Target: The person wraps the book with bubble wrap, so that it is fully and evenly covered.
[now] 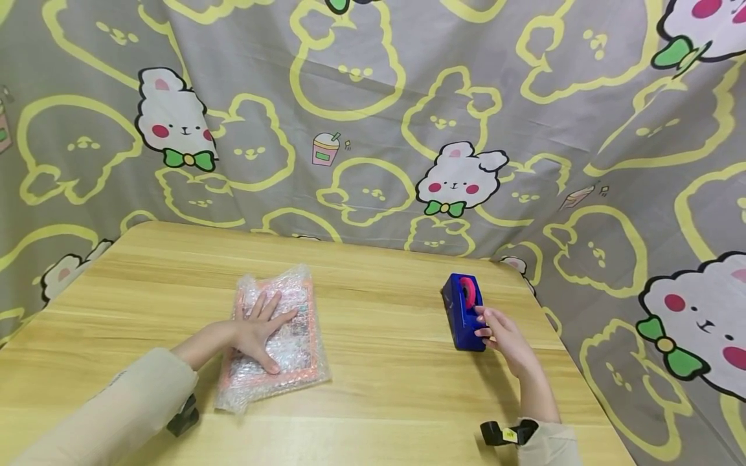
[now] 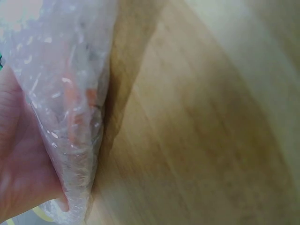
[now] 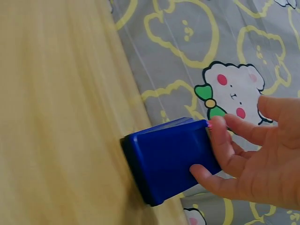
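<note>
My left hand (image 1: 259,333) rests with fingers spread on a flat package in bubble wrap (image 1: 297,349), pressing it to the table. Through the clear wrap shows an orange-bordered, patterned front. The left wrist view has the wrapped package's edge (image 2: 70,117) close beside the palm. On the right stands a blue tape dispenser (image 1: 460,323) holding a roll of pink tape (image 1: 468,292). At its near right side is my right hand (image 1: 504,340), fingers loosely bent. In the right wrist view, the fingertips (image 3: 201,173) lie against the dispenser's blue end, with a bit of pink near them.
Both things lie on a light wooden table (image 1: 384,310). A grey curtain (image 1: 379,181) with cartoon rabbits and yellow outlines hangs behind the table and along its sides. Black straps with a small device (image 1: 504,433) are worn at the wrists.
</note>
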Tool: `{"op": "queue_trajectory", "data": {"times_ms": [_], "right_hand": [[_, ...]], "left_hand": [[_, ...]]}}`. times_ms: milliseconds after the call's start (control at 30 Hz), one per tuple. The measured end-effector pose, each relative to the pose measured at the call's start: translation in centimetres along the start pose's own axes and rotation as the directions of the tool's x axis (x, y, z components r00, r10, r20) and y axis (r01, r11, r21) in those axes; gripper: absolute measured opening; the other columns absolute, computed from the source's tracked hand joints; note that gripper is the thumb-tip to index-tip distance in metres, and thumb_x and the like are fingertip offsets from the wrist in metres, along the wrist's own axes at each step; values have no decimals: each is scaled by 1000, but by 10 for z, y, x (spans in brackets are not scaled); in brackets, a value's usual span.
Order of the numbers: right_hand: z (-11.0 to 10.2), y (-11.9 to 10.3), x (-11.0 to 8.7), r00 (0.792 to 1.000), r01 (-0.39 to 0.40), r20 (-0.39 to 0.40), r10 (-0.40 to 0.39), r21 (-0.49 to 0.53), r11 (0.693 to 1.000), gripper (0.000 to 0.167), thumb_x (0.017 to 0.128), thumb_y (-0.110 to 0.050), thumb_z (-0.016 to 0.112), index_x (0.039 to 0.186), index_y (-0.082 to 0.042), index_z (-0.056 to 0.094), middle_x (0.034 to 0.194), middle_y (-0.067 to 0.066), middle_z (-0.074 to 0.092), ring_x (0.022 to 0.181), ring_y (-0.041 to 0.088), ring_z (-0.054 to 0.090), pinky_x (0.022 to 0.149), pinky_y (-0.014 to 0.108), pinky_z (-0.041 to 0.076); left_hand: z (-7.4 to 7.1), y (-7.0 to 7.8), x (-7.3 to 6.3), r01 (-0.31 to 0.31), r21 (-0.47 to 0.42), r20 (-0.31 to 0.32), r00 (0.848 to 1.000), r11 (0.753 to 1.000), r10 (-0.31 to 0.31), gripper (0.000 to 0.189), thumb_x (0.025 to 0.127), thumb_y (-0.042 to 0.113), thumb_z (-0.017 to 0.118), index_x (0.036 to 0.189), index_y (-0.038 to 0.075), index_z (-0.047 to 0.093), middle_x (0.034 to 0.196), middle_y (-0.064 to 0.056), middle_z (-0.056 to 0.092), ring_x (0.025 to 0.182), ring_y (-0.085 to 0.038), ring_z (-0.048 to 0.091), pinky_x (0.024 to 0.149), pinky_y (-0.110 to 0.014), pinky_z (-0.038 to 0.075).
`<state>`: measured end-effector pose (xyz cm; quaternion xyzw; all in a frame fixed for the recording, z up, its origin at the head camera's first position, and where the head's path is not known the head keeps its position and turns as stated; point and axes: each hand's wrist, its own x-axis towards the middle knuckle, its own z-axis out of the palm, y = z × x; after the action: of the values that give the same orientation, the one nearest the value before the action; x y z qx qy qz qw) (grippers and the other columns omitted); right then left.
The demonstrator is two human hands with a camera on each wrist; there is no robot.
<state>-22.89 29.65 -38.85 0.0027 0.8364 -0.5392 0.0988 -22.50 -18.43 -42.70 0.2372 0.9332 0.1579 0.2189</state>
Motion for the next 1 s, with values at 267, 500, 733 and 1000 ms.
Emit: {"op": "queue_trajectory", "data": {"times_ms": [267, 500, 733, 1000], "right_hand": [[7, 0, -2, 997, -33, -64, 35, 26, 999, 52, 100, -34, 25, 140, 1, 25, 114, 9, 38, 85, 4, 48, 85, 32, 42], [13, -1, -5, 991, -38, -125, 44, 52, 998, 50, 101, -27, 24, 142, -1, 12, 109, 5, 39, 83, 4, 46, 86, 34, 39], [17, 0, -8, 983, -36, -172, 63, 153, 988, 49, 101, -20, 25, 143, -3, 9, 94, -4, 39, 78, 2, 44, 90, 37, 39], [14, 13, -7, 970, 27, -241, 38, 264, 964, 39, 97, -13, 36, 133, -1, 27, 83, -6, 41, 69, 2, 45, 72, 23, 47]], "left_hand": [[-1, 1, -1, 0, -3, -4, 1000, 1000, 0, 117, 59, 64, 71, 146, 13, 12, 145, -30, -16, 129, -51, -21, 87, -68, -26], [-2, -1, 0, 1, -2, 2, 1000, 1000, -1, 118, 58, 66, 70, 146, 14, 11, 145, -29, -19, 128, -50, -23, 87, -67, -26], [-1, -3, 2, -6, -1, 3, 1000, 1000, 6, 119, 57, 66, 70, 146, 13, 11, 145, -30, -18, 128, -51, -22, 87, -68, -27], [0, -4, 1, -19, -27, 0, 1000, 999, 19, 120, 57, 68, 69, 146, 14, 10, 144, -30, -19, 127, -51, -24, 85, -66, -30]]}}
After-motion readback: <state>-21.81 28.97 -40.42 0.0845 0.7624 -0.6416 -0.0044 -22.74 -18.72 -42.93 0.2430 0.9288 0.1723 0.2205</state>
